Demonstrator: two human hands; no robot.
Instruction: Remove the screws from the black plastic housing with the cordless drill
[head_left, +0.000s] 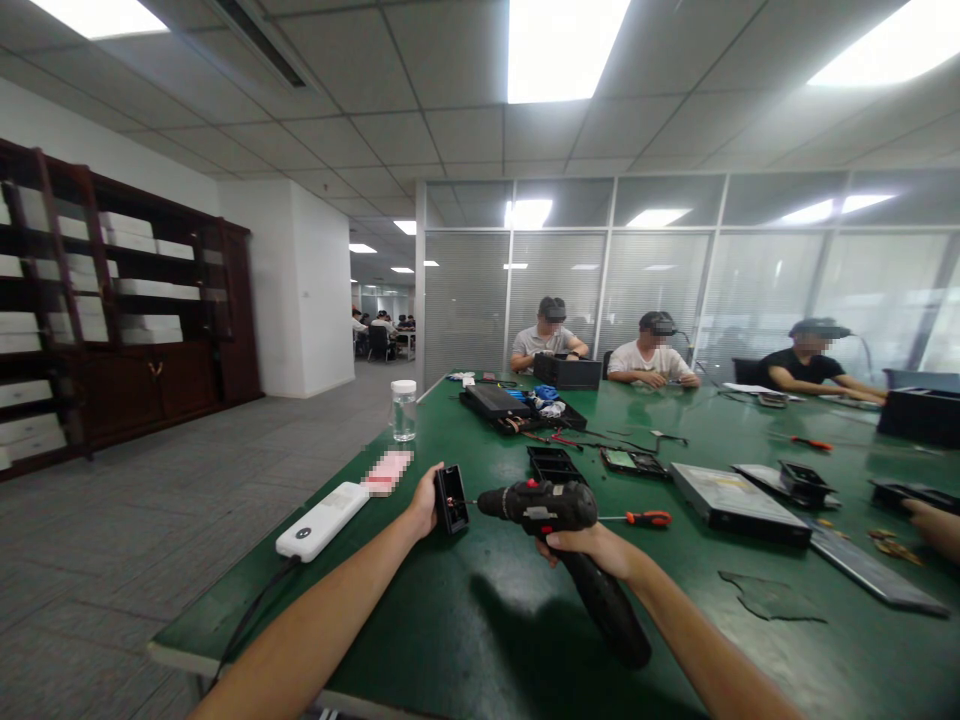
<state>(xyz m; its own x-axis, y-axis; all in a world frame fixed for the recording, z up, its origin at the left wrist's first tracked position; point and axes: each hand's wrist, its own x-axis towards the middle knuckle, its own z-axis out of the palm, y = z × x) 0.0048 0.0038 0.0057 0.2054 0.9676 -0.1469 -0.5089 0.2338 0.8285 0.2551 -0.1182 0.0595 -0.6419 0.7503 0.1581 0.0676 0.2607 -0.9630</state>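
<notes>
Though near the drill [540, 505], black box [454, 526] against left fingers [433, 484]

Ceiling panels [568, 50] light a green table [360, 640], grey carpet [195, 470] and dark wooden bookcase [157, 385]

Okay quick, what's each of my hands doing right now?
Left hand: closed on a small black box-shaped part.
Right hand: closed around the black power drill, its tip pointing toward that part.
</notes>
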